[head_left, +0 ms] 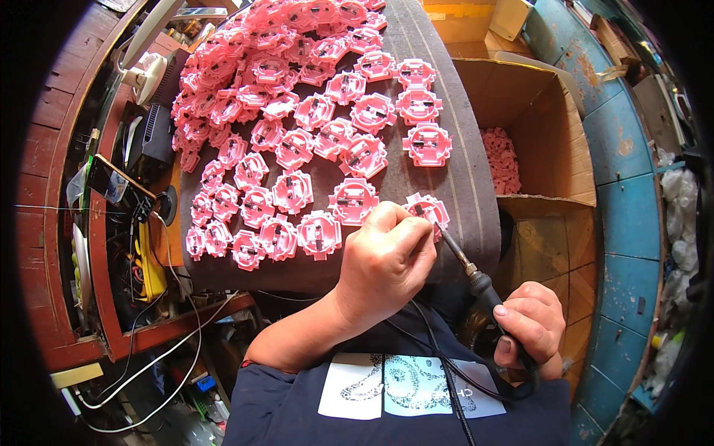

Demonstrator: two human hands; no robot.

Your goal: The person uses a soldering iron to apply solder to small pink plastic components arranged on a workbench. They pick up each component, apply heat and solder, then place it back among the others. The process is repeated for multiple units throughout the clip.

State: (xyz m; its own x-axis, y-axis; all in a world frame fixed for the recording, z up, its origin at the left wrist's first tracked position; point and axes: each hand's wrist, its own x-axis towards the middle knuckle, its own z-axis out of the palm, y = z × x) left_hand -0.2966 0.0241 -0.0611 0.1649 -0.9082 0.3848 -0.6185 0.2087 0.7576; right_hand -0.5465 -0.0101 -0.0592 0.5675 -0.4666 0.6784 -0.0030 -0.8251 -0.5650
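Soldering iron (485,291) in curled right hand (534,320), left hand (390,249) pinched at part (426,207)

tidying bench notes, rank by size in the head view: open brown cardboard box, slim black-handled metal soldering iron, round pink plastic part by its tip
1. Cardboard box
2. Soldering iron
3. Pink part

All three look clearly different in size.

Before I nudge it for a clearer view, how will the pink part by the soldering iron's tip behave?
The pink part is probably light and stiff, given its thin, open-looking frame. It would likely slide rather than roll, with its projecting tabs. Those small tabs might snag or snap.
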